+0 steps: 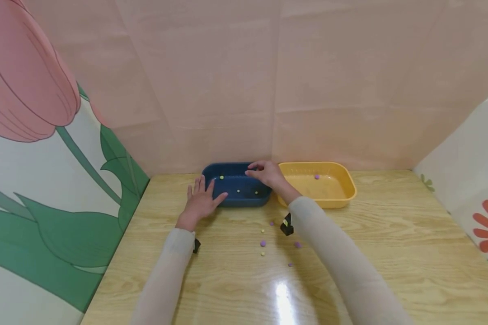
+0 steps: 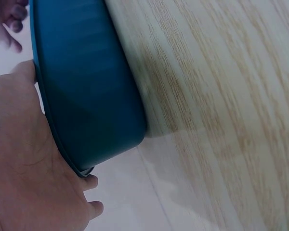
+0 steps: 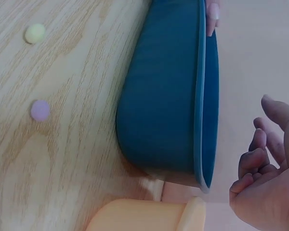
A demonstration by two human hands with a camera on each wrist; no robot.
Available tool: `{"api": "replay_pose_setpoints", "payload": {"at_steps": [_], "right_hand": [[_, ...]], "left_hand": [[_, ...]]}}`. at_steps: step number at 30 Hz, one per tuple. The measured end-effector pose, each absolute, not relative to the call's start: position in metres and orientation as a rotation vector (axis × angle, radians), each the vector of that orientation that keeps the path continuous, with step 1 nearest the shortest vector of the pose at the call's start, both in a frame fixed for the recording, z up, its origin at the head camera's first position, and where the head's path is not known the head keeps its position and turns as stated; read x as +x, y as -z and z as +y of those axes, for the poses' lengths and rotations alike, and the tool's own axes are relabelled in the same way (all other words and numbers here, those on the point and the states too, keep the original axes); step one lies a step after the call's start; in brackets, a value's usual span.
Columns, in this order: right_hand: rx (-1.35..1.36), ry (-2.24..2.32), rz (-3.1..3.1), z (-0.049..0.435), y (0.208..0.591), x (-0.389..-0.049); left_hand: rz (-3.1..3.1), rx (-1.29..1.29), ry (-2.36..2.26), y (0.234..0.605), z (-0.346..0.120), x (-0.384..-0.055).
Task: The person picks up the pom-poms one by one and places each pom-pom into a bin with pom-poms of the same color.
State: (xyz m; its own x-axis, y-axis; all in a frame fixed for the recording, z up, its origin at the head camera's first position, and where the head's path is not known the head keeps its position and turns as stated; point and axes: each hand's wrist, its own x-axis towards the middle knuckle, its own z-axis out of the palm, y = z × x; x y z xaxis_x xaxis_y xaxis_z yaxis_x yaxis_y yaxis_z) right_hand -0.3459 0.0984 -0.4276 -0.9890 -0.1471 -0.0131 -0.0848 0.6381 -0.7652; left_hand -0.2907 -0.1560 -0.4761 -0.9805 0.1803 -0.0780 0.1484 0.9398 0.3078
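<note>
A dark blue tray point(image 1: 244, 203) stands against the back wall, with three small yellow-green pom-poms point(image 1: 221, 177) visible inside. My left hand point(image 1: 199, 205) rests on its left end, fingers spread over the rim; the left wrist view shows that palm along the blue tray's edge point(image 2: 86, 96). Above the right part of the blue tray hovers my right hand point(image 1: 266, 175). In the right wrist view its thumb and fingers point(image 3: 253, 161) are loosely bent and apart, with nothing visible between them. Loose purple pom-poms point(image 1: 263, 243) and yellow ones point(image 1: 262, 253) lie on the table in front.
Just right of the blue tray stands a yellow tray point(image 1: 341, 204) with a purple pom-pom point(image 1: 317, 177) in it. Both trays sit on a wood-grain table point(image 1: 390, 253). A pink covering point(image 1: 211, 90) rises directly behind them, with flower-printed panels point(image 1: 65, 234) at the sides.
</note>
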Motion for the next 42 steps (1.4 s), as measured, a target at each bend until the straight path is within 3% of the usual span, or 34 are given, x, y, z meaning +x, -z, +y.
{"api": "replay_pose_setpoints", "payload": {"at_steps": [42], "right_hand": [[-0.438, 1.34, 2.637, 0.132, 0.435, -0.288]], "left_hand": [[2.981, 0.247, -0.435, 0.48, -0.159, -0.294]]}}
